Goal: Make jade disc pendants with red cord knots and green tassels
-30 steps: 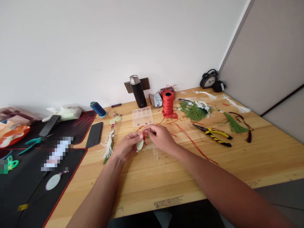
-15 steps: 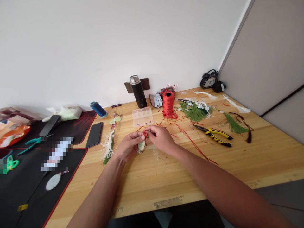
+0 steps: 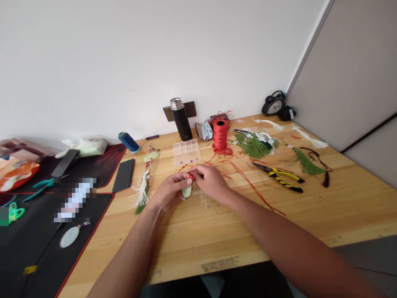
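Above the wooden table (image 3: 198,240), my two hands meet in front of the clear divided box (image 3: 187,153). My left hand (image 3: 171,191) is closed, its thumb and fingers pinching red cord (image 3: 191,176) at the top of a pale green pendant (image 3: 186,191). The pendant hangs just below the fingertips, partly covered by them. My right hand (image 3: 208,179) is closed at the right side of the same red cord, with thumb and forefinger pressed together on it. Small clear beads or loops show under the pendant, too small to tell.
Behind stand a black flask (image 3: 181,120) and a red cord spool (image 3: 220,136). Yellow-black pliers (image 3: 282,178) and green tassels (image 3: 254,145) lie right. A phone (image 3: 123,175), a white tassel (image 3: 142,190) and a blue thread spool (image 3: 129,142) are left.
The pendant has shifted slightly right and up and turned a little between my fingers. Both hands keep their pinch on the cord.
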A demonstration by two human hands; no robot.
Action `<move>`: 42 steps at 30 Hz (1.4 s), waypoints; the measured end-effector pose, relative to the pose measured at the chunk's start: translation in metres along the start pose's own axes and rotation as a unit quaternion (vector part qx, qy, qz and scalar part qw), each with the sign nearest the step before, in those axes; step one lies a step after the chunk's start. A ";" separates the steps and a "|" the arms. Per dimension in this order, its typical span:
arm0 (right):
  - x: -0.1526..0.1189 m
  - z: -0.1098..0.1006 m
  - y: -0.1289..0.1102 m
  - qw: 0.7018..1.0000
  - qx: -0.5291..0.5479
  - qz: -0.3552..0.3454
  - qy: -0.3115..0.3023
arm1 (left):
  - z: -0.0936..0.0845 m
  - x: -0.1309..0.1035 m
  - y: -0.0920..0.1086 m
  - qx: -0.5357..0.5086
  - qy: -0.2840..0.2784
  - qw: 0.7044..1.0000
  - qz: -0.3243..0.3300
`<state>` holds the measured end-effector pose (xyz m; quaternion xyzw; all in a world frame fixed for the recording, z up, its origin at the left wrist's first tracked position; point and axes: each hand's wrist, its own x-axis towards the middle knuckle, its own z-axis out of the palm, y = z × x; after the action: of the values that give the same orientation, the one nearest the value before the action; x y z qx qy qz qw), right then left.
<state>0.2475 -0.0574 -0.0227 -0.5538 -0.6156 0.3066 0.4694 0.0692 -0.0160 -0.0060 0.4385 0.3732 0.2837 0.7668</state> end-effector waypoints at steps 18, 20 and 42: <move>0.000 0.001 0.000 0.999 -0.019 0.011 -0.036 | -0.001 0.002 0.003 -0.034 0.006 0.999 0.014; 0.000 0.002 0.001 0.999 -0.011 0.010 -0.037 | -0.001 0.001 0.004 -0.042 0.002 0.999 0.010; 0.006 0.001 0.004 0.993 0.103 0.056 0.020 | -0.007 0.006 0.006 -0.026 0.124 0.990 0.065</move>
<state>0.2483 -0.0505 -0.0249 -0.5421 -0.5392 0.3836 0.5180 0.0663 -0.0052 -0.0053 0.4031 0.4285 0.3952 0.7055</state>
